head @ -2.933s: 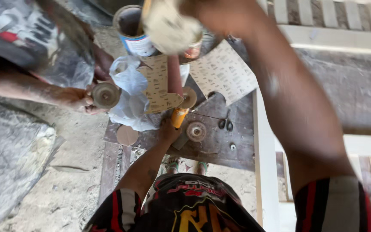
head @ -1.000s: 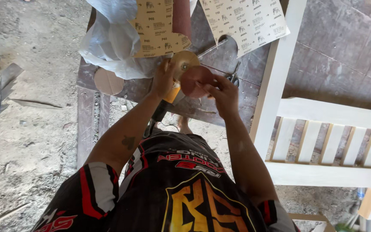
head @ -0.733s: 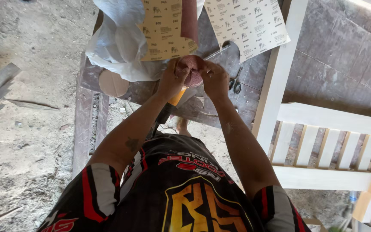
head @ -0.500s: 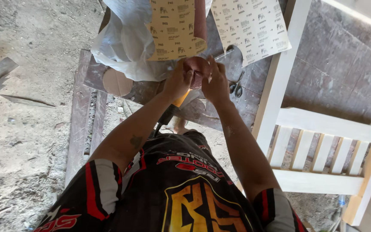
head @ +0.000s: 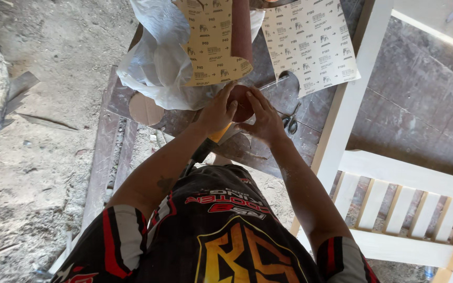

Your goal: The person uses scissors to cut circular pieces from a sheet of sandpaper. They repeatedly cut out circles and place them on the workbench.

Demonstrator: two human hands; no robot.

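Observation:
My left hand (head: 216, 111) grips a yellow and black power tool (head: 212, 142) and holds a round reddish-brown sanding disc (head: 241, 102) on its head. My right hand (head: 263, 118) presses its fingers on the same disc from the right. The tool's body runs down toward my lap and is mostly hidden by my forearm. Both hands are over a dark wooden bench (head: 268, 141).
Cut sandpaper sheets (head: 310, 42) and a reddish roll (head: 241, 29) lie on the bench beside a white plastic bag (head: 155, 63). A loose brown disc (head: 145, 109) and scissors (head: 291, 122) lie near. An unpainted wooden chair frame (head: 394, 173) stands at right. Dusty ground (head: 38, 157) at left.
The view tilted down from the far bench to my lap. My right hand brought the disc onto the tool's head, and both hands now press it there.

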